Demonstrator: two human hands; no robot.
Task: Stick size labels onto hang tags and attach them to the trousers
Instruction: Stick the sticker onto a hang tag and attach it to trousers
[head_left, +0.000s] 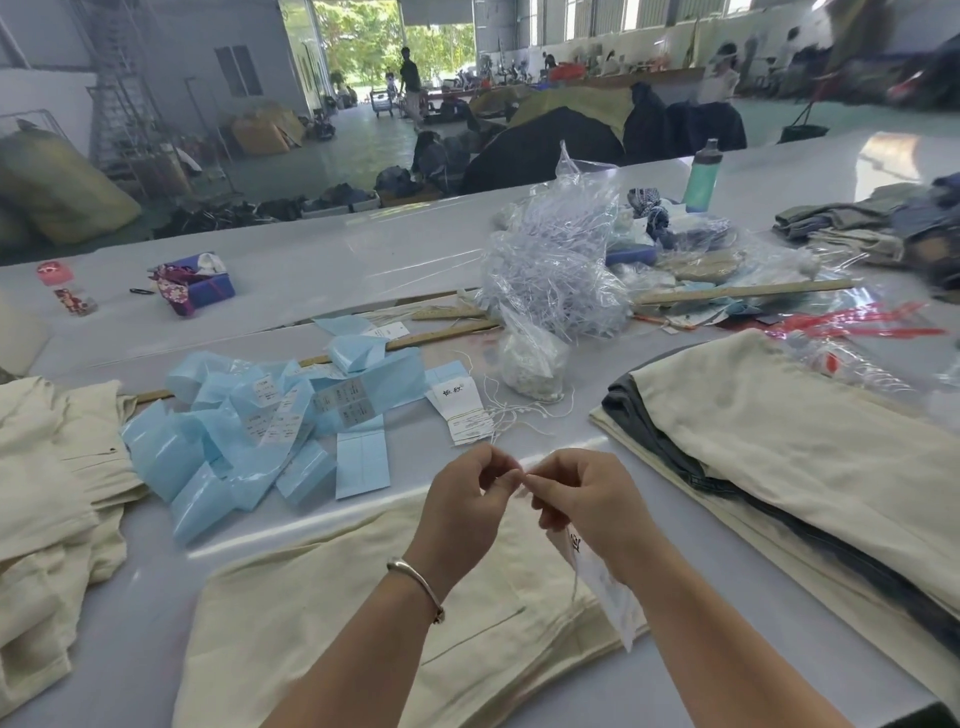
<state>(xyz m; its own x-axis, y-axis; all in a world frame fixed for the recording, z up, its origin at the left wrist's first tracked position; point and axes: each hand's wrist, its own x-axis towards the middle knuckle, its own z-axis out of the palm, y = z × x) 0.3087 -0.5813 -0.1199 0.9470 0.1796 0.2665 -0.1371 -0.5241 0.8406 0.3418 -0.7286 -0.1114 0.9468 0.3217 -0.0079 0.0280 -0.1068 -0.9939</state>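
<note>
While both hands (470, 499) (582, 501) pinch thin string, glossy white hang tag (605, 584) dangles.

trousers: cream pair (332, 613) lying flat at the worktop's near edge, under both hands
hang tag: white, printed (602, 582), hanging tilted below the right hand over the trousers
string: thin white (523, 475), pinched between both hands' fingers
spare tags: white stack (465, 415) with loose strings, mid-worktop
label strips: pale blue backing heap (249, 431), left of centre
</note>
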